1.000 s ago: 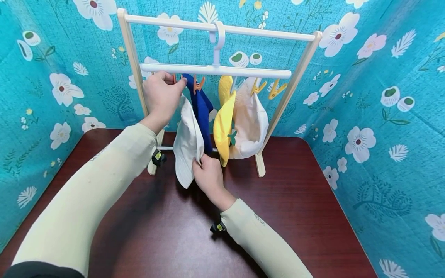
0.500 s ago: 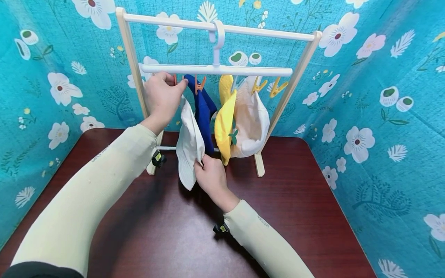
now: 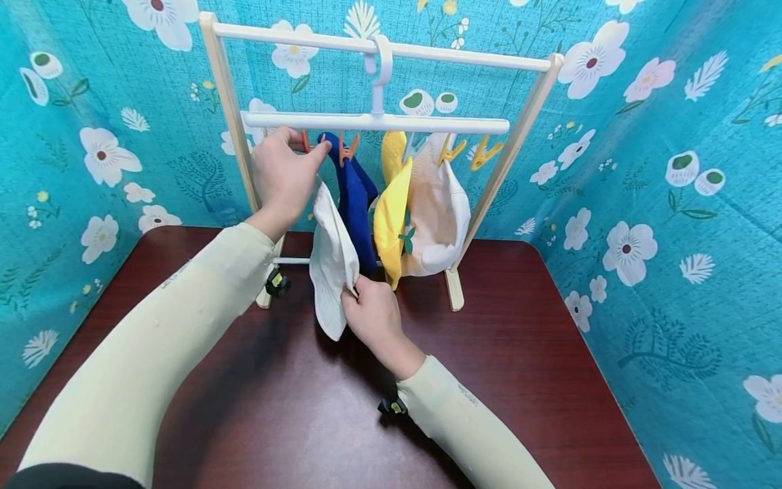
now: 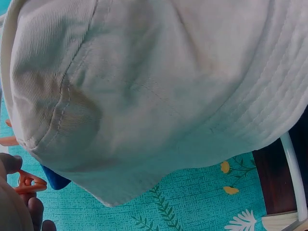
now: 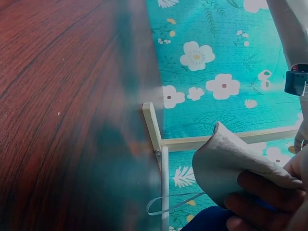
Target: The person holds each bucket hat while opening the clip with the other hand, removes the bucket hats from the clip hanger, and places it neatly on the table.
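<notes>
In the head view my left hand (image 3: 284, 173) pinches an orange clothespin (image 3: 306, 141) under the left part of the white hanger bar (image 3: 366, 122). The left wrist view shows fingers around this orange clothespin (image 4: 32, 184). Below, my right hand (image 3: 375, 316) grips the edge of an off-white bucket hat (image 3: 331, 258), which hangs tilted with its brim to the lower left. The right wrist view has the hat's brim (image 5: 231, 159) between thumb and fingers. Whether the clothespin touches the hat is hidden. A blue hat (image 3: 356, 210) hangs just behind, from another orange clothespin (image 3: 348, 149).
A yellow hat (image 3: 392, 224) and a cream hat (image 3: 440, 210) hang farther right; a yellow clothespin (image 3: 485, 153) hangs beside them. The wooden rack (image 3: 531, 136) stands on a dark red-brown table (image 3: 519, 380). Flowered blue-green cloth (image 3: 672, 224) surrounds the back and sides.
The right hand and the off-white hat have shifted slightly down and to the right. My left hand stays at the clothespin. The hanging hats sway a little.
</notes>
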Motion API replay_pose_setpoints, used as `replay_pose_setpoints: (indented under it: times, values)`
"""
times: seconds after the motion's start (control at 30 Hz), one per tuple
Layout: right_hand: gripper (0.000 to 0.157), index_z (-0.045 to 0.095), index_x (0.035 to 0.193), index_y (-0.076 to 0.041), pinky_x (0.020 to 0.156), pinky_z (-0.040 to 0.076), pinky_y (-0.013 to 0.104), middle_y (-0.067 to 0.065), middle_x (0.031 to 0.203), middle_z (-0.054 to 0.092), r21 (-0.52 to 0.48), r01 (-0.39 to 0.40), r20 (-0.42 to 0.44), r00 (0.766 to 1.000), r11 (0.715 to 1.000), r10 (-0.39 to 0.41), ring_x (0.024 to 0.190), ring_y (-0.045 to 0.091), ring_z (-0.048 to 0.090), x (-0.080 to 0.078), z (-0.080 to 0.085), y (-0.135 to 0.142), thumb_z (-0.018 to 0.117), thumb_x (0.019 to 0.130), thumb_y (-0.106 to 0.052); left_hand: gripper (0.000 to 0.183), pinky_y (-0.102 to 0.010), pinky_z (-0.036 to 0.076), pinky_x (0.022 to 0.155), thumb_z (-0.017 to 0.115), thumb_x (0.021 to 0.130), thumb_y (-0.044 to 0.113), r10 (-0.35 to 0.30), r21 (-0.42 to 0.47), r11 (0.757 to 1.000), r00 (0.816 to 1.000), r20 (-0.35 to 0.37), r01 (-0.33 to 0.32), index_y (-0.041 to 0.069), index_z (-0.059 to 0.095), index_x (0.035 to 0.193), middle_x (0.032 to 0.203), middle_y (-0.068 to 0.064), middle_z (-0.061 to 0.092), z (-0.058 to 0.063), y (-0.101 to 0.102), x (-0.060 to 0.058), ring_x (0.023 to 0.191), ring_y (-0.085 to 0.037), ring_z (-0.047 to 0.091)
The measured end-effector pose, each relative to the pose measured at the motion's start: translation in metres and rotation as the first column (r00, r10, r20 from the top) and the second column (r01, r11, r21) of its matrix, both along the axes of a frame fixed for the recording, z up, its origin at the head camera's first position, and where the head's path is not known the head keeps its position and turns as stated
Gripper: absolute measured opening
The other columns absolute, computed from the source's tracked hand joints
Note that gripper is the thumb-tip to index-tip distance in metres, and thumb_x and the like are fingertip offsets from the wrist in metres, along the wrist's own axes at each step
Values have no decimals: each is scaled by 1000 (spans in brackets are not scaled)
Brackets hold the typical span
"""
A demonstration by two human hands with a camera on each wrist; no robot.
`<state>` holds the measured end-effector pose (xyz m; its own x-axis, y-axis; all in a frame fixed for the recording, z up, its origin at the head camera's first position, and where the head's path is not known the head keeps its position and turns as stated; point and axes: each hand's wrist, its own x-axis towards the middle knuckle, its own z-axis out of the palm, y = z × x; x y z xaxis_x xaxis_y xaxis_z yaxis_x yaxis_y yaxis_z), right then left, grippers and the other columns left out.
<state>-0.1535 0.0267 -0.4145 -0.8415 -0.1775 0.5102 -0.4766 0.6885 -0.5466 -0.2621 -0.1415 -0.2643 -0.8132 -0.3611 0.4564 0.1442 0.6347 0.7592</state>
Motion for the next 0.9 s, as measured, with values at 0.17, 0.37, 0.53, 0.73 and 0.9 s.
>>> replay_pose_setpoints:
  times: [0.17, 0.37, 0.53, 0.73, 0.9]
  values:
    - [29, 48, 62, -19, 42, 30, 28, -5, 53, 42, 2, -5, 17, 1000, 1000, 5, 50, 18, 40, 2, 0, 1, 65, 85, -16, 47, -25, 47, 71, 72, 90, 57, 1, -5, 1000, 1000, -20, -1, 13, 69, 106, 110, 1, 77, -2, -2, 1, 96, -14, 69]
    - [28, 49, 62, -19, 41, 30, 27, -5, 53, 44, 8, -14, 3, 1000, 1000, 14, 50, 15, 40, 4, 1, 2, 64, 86, -15, 46, -24, 44, 68, 71, 91, 55, 4, -19, 1000, 999, -49, -5, 13, 68, 108, 107, -1, 75, -3, -3, 4, 93, -14, 67]
    - [30, 45, 61, -19, 41, 29, 28, -5, 54, 38, 20, -12, -17, 1000, 1000, 12, 50, 16, 37, 5, 4, 3, 64, 84, -14, 48, -24, 46, 71, 71, 91, 57, -3, -13, 1000, 998, -59, 3, 14, 68, 113, 107, -1, 72, 0, -6, 8, 89, -10, 64]
    - [29, 45, 61, -19, 41, 28, 28, -5, 53, 38, 33, -9, -39, 999, 999, 11, 48, 17, 37, 7, 5, 4, 64, 82, -12, 46, -25, 44, 76, 72, 91, 54, -21, -15, 1000, 995, -92, 20, 14, 70, 113, 107, 0, 74, 0, -9, 13, 88, -11, 60]
    - [29, 45, 61, -19, 40, 28, 28, -5, 53, 37, 38, -7, -39, 999, 999, 9, 48, 17, 36, 8, 6, 3, 64, 82, -12, 41, -26, 46, 81, 75, 91, 48, -40, -34, 999, 992, -123, 36, 13, 71, 112, 109, -1, 74, 1, -12, 14, 98, -15, 65]
